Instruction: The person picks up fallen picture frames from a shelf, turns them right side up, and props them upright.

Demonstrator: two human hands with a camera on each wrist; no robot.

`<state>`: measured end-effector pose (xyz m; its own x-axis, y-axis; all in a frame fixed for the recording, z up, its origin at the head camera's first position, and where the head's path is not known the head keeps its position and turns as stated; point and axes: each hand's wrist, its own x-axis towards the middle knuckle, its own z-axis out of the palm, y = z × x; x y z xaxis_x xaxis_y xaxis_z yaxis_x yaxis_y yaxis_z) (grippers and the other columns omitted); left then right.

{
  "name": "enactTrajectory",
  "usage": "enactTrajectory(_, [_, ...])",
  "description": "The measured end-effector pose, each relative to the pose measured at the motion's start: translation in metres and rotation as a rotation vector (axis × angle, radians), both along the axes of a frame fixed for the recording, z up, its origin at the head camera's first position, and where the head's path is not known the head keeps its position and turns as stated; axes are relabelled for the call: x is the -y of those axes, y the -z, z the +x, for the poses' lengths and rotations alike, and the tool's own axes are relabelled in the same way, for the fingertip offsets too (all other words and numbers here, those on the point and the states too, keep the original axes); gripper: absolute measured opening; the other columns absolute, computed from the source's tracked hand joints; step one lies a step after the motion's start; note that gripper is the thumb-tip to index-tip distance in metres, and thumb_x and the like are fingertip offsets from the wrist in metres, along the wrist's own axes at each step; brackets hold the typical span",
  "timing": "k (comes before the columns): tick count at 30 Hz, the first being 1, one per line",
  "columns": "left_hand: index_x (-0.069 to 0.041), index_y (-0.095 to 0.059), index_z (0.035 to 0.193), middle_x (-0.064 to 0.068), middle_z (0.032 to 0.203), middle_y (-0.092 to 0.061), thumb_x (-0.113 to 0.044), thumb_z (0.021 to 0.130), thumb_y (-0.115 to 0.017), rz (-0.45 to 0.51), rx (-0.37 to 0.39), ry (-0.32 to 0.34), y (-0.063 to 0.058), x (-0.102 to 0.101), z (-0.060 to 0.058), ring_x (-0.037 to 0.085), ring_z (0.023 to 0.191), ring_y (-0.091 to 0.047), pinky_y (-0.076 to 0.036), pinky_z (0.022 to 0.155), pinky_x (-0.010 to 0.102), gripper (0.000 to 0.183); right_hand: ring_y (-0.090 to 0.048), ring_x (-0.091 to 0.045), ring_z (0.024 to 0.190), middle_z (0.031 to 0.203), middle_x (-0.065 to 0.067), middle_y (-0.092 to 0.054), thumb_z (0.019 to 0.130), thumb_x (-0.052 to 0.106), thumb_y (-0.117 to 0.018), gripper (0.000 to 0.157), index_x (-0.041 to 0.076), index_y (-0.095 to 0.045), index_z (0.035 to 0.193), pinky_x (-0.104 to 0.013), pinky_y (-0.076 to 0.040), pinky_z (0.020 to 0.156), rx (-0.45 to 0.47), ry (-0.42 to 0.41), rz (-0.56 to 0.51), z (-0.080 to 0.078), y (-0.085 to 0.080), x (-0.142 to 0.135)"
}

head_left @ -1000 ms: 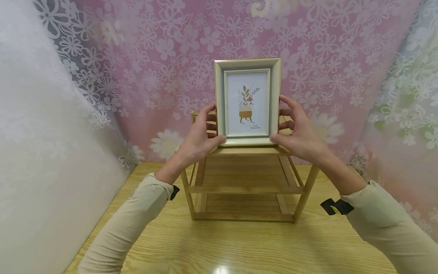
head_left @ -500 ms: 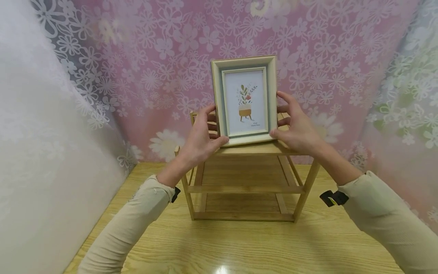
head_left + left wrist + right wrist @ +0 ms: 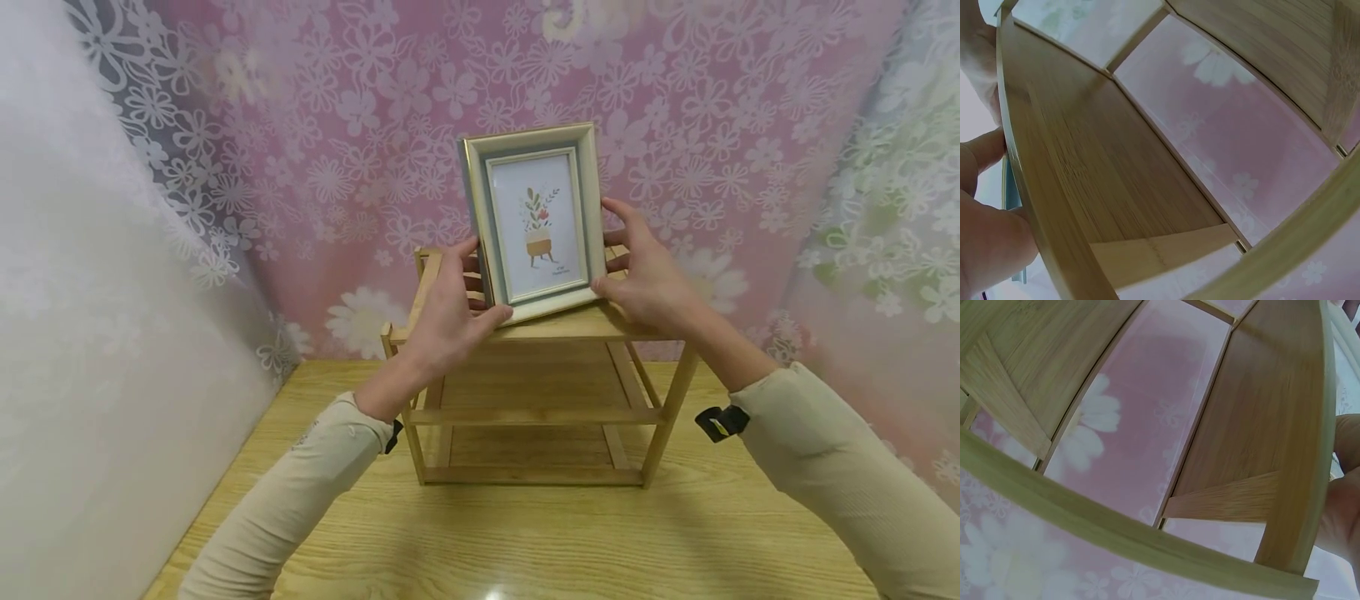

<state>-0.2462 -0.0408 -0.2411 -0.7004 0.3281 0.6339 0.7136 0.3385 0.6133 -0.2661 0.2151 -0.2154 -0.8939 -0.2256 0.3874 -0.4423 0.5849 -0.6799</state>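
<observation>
A cream picture frame (image 3: pixel 536 225) with a blue-grey inner border and a printed potted plant stands upright on the top board of a wooden shelf rack (image 3: pixel 536 417). It leans to the left and is turned at an angle, showing its left side edge. My left hand (image 3: pixel 450 321) grips its lower left side, thumb on the front bottom corner, other fingers partly hidden behind. On the opposite side, my right hand (image 3: pixel 648 279) holds the lower right edge, thumb in front. Both wrist views look at the rack's boards from below, with the left fingers (image 3: pixel 997 234) and right hand (image 3: pixel 1341 515) only partly showing.
The rack has two lower boards, and its legs stand on a light wood-grain table (image 3: pixel 480 533). Behind it is a pink flowered backdrop (image 3: pixel 337 150). Pale panels flank both sides, a white one (image 3: pixel 127 333) at left.
The frame has turned and tilted from facing straight forward, its left edge now visible. My left hand has shifted slightly right, my right hand slightly left, both still holding it.
</observation>
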Motion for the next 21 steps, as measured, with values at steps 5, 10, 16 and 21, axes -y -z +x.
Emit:
enactTrajectory(5, [0.002, -0.019, 0.142, 0.017, 0.116, -0.046, 0.002, 0.079, -0.072, -0.026, -0.055, -0.008, 0.002, -0.005, 0.003, 0.022, 0.092, -0.058, -0.053, 0.074, 0.022, 0.082, -0.057, -0.034, 0.108, 0.136, -0.021, -0.045, 0.083, -0.006, -0.062, 0.096, 0.037, -0.006, 0.149, -0.046, -0.051, 0.084, 0.002, 0.03, 0.009, -0.003, -0.001, -0.001])
enactTrajectory(10, [0.002, -0.019, 0.142, 0.016, 0.118, -0.044, 0.002, 0.079, -0.072, -0.048, -0.072, -0.036, 0.004, -0.008, 0.005, 0.02, 0.096, -0.055, -0.052, 0.075, 0.019, 0.083, -0.058, -0.035, 0.108, 0.135, -0.022, -0.047, 0.084, -0.005, -0.062, 0.095, 0.036, -0.007, 0.15, -0.048, -0.05, 0.086, 0.018, 0.062, 0.041, -0.007, -0.001, -0.001])
enactTrajectory(16, [0.001, -0.018, 0.143, 0.014, 0.12, -0.043, -0.001, 0.081, -0.072, -0.059, -0.075, -0.05, 0.005, -0.011, 0.005, 0.019, 0.1, -0.052, -0.051, 0.076, 0.018, 0.083, -0.058, -0.038, 0.107, 0.131, -0.022, -0.049, 0.085, -0.005, -0.061, 0.093, 0.033, -0.007, 0.151, -0.049, -0.049, 0.085, 0.023, 0.064, 0.054, -0.009, -0.001, -0.002])
enactTrajectory(21, [0.001, -0.017, 0.144, 0.015, 0.121, -0.043, -0.002, 0.081, -0.072, -0.072, -0.088, -0.063, 0.005, -0.012, 0.006, 0.019, 0.1, -0.052, -0.052, 0.076, 0.019, 0.084, -0.059, -0.039, 0.104, 0.13, -0.022, -0.05, 0.086, -0.005, -0.06, 0.092, 0.033, -0.007, 0.151, -0.049, -0.049, 0.086, 0.031, 0.064, 0.063, -0.011, -0.002, -0.002])
